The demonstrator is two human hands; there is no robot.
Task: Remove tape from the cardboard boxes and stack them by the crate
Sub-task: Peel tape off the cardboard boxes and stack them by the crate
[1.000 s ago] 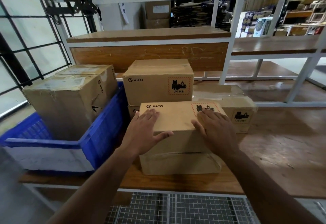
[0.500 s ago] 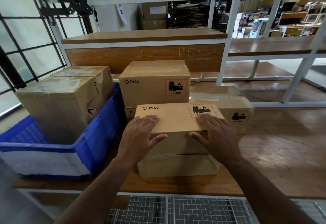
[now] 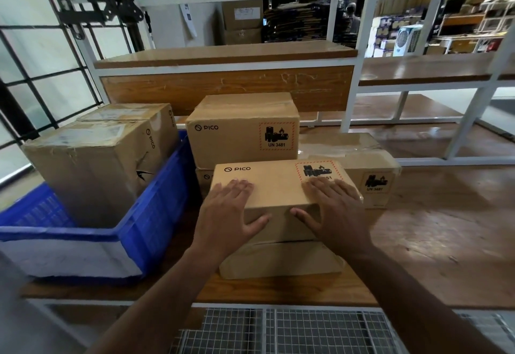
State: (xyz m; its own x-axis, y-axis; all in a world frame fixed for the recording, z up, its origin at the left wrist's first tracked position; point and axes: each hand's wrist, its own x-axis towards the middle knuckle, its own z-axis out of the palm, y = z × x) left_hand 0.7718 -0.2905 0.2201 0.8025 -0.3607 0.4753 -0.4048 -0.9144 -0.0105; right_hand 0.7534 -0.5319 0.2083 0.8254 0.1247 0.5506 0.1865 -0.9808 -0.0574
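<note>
Right at the near edge of the table (image 3: 434,242) lies the box (image 3: 273,186) in hand, its long axis running left to right, just beside the blue crate (image 3: 156,208) on its left. Both hands press flat on its top: the left hand (image 3: 228,214) near the left end, the right hand (image 3: 334,211) near the right end, each grip spread wide, thumb hooked over the front edge, clamped on nothing. The box sits squarely between them, so neither hand is nearer. Its top reads "PICO" with a red-hatched battery label, partly covered by the right fingers (image 3: 320,186). Behind, a stacked box (image 3: 242,130) shows "PICO" and "UN 3481"; another (image 3: 373,181) at right repeats the label. Two boxes in the crate read "PICO" sideways.
</note>
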